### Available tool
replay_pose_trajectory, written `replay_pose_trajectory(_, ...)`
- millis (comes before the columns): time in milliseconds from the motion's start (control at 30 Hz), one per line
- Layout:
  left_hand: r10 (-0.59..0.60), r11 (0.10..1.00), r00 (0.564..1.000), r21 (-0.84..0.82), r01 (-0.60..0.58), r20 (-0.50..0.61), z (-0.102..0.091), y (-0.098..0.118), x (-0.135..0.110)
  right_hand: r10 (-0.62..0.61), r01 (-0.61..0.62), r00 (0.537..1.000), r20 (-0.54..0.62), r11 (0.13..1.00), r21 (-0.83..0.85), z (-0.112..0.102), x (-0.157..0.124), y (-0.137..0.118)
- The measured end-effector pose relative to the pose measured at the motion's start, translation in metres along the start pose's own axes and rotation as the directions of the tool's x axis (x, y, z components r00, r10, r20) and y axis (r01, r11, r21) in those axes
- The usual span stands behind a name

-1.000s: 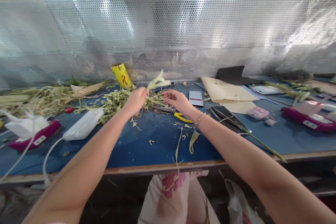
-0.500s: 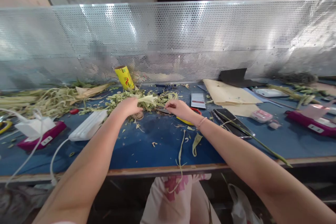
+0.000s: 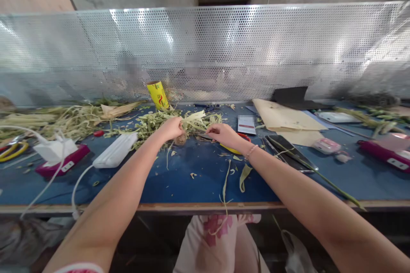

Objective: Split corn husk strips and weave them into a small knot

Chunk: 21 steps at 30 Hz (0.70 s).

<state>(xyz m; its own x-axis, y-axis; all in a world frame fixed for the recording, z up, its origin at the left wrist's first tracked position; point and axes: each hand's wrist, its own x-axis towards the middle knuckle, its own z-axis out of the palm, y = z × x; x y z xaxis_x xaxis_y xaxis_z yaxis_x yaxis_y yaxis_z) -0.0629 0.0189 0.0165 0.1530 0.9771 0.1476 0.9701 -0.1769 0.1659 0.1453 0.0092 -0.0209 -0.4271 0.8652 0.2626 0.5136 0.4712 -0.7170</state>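
Observation:
My left hand (image 3: 172,129) is closed at the near edge of a heap of pale green plant scraps (image 3: 150,123). Below its fingertips shows a small brown fibrous bundle (image 3: 181,139), which it grips. A broad pale leaf strip (image 3: 194,117) lies just beyond. My right hand (image 3: 221,133) has thumb and fingers pinched together at the heap's right end; what sits between them is too small to make out. Partly under this hand lie scissors (image 3: 231,150) with red and yellow handles, their blades pointing left.
A yellow cardboard tube (image 3: 158,95) stands tilted behind the heap. On the left are a white power bank (image 3: 115,150) with a cable and a purple power strip (image 3: 63,163). To the right lie a black phone (image 3: 290,153) and brown paper (image 3: 285,117). A perforated metal screen (image 3: 205,51) borders the back.
The whole view has shifted slightly, so things sit a little further right. Both hands stay at the heap, and the brown bundle has turned a little under my left fingers.

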Motion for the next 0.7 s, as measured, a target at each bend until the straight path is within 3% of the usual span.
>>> replay_pose_trajectory(233,0.075,0.932,0.985,-0.341,-0.125,-0.155,0.010,0.013,0.000,-0.054,0.054,0.999,-0.001,0.998,-0.035,0.002,0.002,0.000)
replay_pose_trajectory(367,0.060,0.861,0.982,-0.489,-0.143,-0.181,0.019,0.022,0.000,-0.094,0.083,0.991,-0.094,0.991,-0.108,0.003,0.002,-0.001)
replay_pose_trajectory(533,0.084,0.796,0.972,-0.572,-0.198,-0.219,0.028,0.033,-0.002,-0.160,0.140,0.981,-0.107,0.975,-0.174,0.009,0.008,0.009)
replay_pose_trajectory(700,0.058,0.817,0.978,-0.554,-0.162,-0.201,0.032,0.035,-0.002,-0.149,0.128,0.984,-0.094,0.972,-0.198,0.007,0.009,0.015)
